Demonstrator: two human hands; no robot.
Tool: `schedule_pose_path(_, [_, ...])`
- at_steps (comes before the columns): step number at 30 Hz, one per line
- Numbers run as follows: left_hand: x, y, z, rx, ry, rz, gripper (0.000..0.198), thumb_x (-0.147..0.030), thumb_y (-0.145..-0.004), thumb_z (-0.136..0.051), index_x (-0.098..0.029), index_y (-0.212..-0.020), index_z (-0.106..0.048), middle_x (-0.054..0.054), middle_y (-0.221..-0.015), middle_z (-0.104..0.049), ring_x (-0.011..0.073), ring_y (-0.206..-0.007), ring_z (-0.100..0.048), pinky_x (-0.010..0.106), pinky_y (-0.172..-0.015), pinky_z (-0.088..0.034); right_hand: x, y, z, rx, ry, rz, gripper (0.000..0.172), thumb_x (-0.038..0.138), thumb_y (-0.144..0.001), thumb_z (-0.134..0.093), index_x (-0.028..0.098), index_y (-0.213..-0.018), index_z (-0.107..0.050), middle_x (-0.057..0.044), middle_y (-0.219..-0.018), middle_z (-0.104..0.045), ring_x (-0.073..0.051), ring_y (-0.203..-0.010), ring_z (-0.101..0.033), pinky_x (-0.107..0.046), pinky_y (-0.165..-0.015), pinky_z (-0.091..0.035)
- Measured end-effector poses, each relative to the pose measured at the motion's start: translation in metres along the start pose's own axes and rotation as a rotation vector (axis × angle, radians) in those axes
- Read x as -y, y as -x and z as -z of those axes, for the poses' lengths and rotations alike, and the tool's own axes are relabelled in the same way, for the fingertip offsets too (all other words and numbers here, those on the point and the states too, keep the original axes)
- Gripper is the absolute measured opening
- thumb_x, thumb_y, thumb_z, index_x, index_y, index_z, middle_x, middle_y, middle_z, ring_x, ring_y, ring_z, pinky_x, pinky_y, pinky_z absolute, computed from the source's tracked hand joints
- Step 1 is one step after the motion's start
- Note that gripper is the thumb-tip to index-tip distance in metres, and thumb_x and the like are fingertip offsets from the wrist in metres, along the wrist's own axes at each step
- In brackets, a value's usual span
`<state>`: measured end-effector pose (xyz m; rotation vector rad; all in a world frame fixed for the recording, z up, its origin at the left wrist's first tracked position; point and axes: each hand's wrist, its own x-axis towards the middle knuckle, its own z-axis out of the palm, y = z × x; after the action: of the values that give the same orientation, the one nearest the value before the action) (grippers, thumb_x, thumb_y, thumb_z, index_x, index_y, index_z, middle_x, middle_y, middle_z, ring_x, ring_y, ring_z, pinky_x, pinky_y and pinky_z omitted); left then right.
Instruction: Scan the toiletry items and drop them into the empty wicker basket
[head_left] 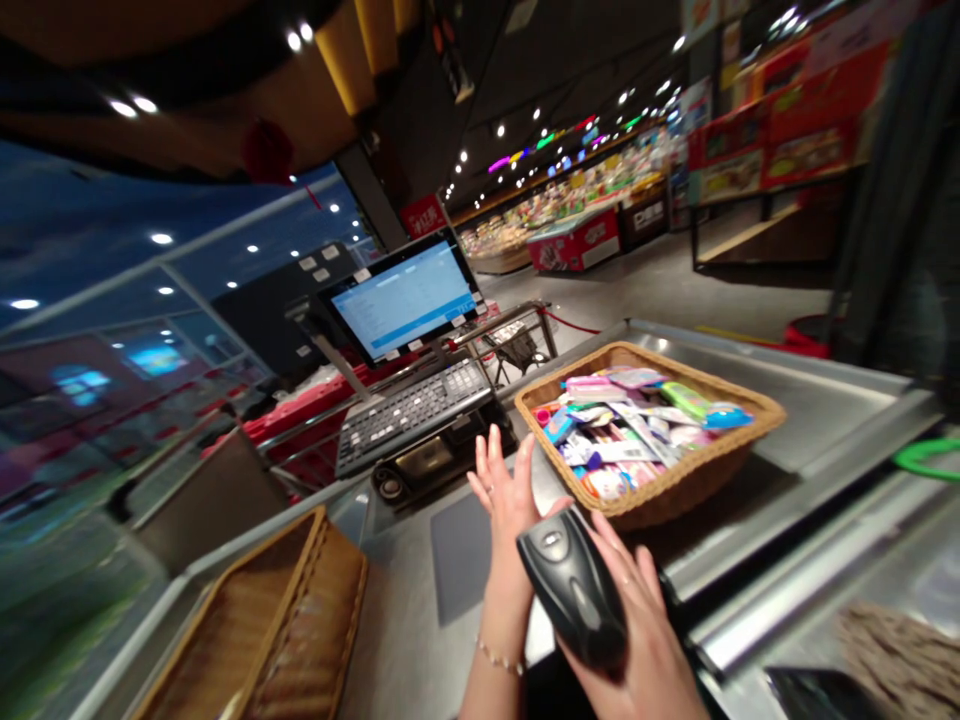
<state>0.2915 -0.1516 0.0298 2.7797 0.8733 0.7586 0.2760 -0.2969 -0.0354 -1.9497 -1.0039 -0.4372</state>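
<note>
In the head view, my right hand (643, 632) grips a black handheld barcode scanner (571, 585), whose rounded top faces up; most of its handle is hidden. Just left of the scanner is my left hand (508, 497), raised with its fingers apart and holding nothing I can see. Its thumb is partly behind the scanner's front end, and I cannot tell whether they touch. Beyond both hands stands a wicker basket (679, 462) full of small, colourful packaged goods (619, 425), several of them toothbrush-like packs.
A second wicker basket (319, 610) stands at the lower left. Behind the counter (394, 600) are a monitor (409, 295) and keyboard (420, 415). To the right lie a brown cloth (896, 660), a dark flat object (821, 693) and a green ring (930, 460).
</note>
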Motion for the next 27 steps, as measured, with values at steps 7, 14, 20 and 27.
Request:
schedule_pose_path(7, [-0.016,-0.008,-0.003,0.044,-0.011,-0.032,0.079,-0.028,-0.064,-0.076,-0.037,-0.137,-0.048,0.006,-0.161,-0.021,0.0315,-0.150,-0.007,0.061,-0.114,-0.017,-0.007,0.000,0.002,-0.048,0.005,-0.044,0.067,0.031,-0.085,-0.054,0.015,-0.144,-0.026,-0.021,-0.143,-0.049,-0.037,-0.135,-0.045,-0.070,-0.099,-0.041])
schedule_pose_path(14, [-0.028,-0.015,-0.013,0.053,-0.058,-0.104,0.080,-0.024,-0.066,-0.075,-0.040,-0.139,-0.045,0.005,-0.161,-0.021,0.0348,-0.149,-0.009,0.063,-0.114,-0.018,-0.014,-0.001,0.005,-0.046,0.002,-0.077,0.067,0.031,-0.086,-0.053,0.017,-0.145,-0.026,-0.020,-0.146,-0.047,-0.037,-0.136,-0.043,-0.070,-0.100,-0.040])
schedule_pose_path(20, [-0.035,-0.021,-0.018,0.104,-0.030,-0.237,0.061,-0.027,-0.068,-0.076,-0.038,-0.126,-0.058,0.005,-0.160,-0.025,0.0345,-0.149,-0.010,0.067,-0.112,-0.017,-0.017,-0.002,0.009,-0.074,0.007,-0.089,0.066,0.031,-0.086,-0.053,0.015,-0.144,-0.026,-0.022,-0.144,-0.048,-0.037,-0.136,-0.044,-0.070,-0.100,-0.040])
schedule_pose_path(27, [-0.042,-0.026,-0.018,0.155,-0.055,-0.268,0.059,-0.033,-0.067,-0.078,-0.038,-0.123,-0.060,0.003,-0.160,-0.025,0.0329,-0.149,-0.009,0.068,-0.112,-0.017,-0.019,-0.002,0.011,-0.075,0.002,-0.121,0.065,0.030,-0.087,-0.053,0.017,-0.145,-0.026,-0.020,-0.145,-0.047,-0.036,-0.135,-0.044,-0.069,-0.102,-0.040])
